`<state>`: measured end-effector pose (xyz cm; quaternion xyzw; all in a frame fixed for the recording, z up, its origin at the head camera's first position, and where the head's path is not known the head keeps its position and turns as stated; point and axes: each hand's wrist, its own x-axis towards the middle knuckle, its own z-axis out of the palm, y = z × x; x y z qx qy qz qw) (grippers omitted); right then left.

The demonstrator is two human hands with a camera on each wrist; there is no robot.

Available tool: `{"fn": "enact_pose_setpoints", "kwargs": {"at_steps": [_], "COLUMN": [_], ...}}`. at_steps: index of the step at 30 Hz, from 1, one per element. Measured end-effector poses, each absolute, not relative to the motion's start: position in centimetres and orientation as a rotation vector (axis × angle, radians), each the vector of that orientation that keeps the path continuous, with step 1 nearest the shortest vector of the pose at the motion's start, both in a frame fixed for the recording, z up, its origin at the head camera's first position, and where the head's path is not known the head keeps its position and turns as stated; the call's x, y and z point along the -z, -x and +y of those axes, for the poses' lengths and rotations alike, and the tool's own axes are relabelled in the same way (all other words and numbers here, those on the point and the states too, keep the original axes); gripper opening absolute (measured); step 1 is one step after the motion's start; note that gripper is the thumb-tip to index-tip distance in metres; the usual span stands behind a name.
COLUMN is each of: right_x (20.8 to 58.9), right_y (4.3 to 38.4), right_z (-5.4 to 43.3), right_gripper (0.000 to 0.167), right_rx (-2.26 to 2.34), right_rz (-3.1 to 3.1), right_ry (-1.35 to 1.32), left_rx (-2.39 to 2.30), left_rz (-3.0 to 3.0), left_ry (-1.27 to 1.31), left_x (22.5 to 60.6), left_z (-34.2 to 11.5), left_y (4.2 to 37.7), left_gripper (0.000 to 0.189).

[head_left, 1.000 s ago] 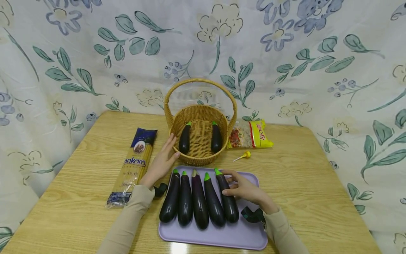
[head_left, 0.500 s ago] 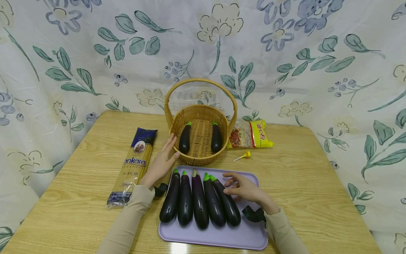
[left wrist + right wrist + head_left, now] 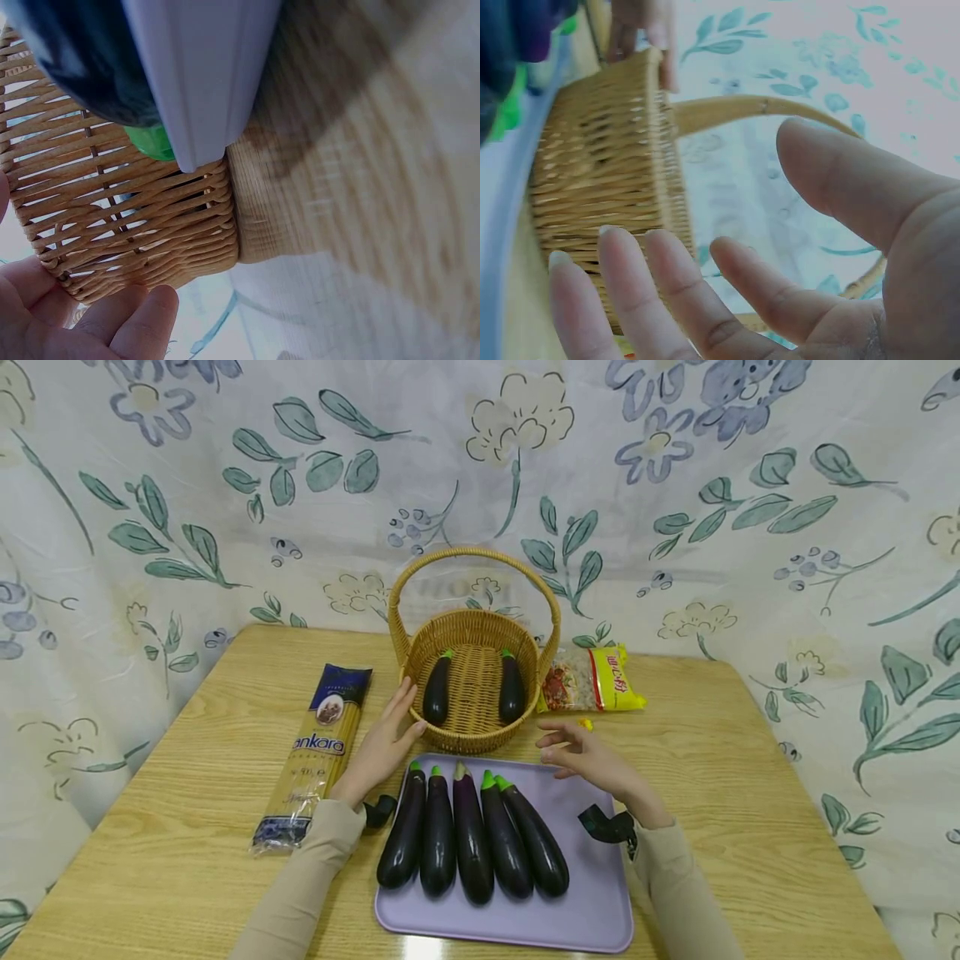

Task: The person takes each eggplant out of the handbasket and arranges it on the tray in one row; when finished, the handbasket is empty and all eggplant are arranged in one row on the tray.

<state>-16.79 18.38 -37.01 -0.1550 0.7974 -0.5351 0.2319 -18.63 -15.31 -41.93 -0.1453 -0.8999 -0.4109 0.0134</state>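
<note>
- A person's left hand (image 3: 381, 747) rests against the left side of a woven basket (image 3: 465, 742), fingers extended and touching the rim, seemingly to steady it.
- The right hand (image 3: 588, 762) hangs over the far edge of a lavender tray (image 3: 588, 893), near the basket; its thumb stands well apart from its loosely bent fingers, and it holds nothing.
- Five eggplants (image 3: 471, 835) lie side by side on the tray, stem ends toward the basket. The rightmost eggplant (image 3: 536, 839) slants, its green stem just beside its neighbor's.
- Inside the basket, a left eggplant (image 3: 437, 689) and a right eggplant (image 3: 512, 687) flank a bare stretch of weave.
- The step in hand appears to be an empty-handed reach toward the basket; the right wrist view shows the fingertips pointing at its wicker wall.
- The next move, judging from that reach, calls for raising the fingers over the rim, clear of the arched handle (image 3: 474, 552), and pinching the right eggplant between thumb and fingers while the left hand braces the basket.
- A pack of spaghetti (image 3: 318, 756) lies to the left.
</note>
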Motion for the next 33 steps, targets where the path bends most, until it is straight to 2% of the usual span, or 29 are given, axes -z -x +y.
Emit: {"fn": "enact_pose_setpoints", "kwargs": {"at_steps": [15, 33], "right_x": [33.2, 32.2], "right_y": [20.3, 23.5], "right_z": [16.7, 13.8], "right_gripper": [0.054, 0.056], "right_rx": [1.702, 1.756], "right_rz": [2.128, 2.075], "right_ry": [0.436, 0.352], "left_rx": [1.281, 1.29], "left_rz": [-2.801, -2.805], "left_ry": [0.448, 0.435], "left_x": [42.0, 41.9], "left_z": [-15.3, -15.2], "left_y": [18.6, 18.4], "left_gripper": [0.067, 0.067]}}
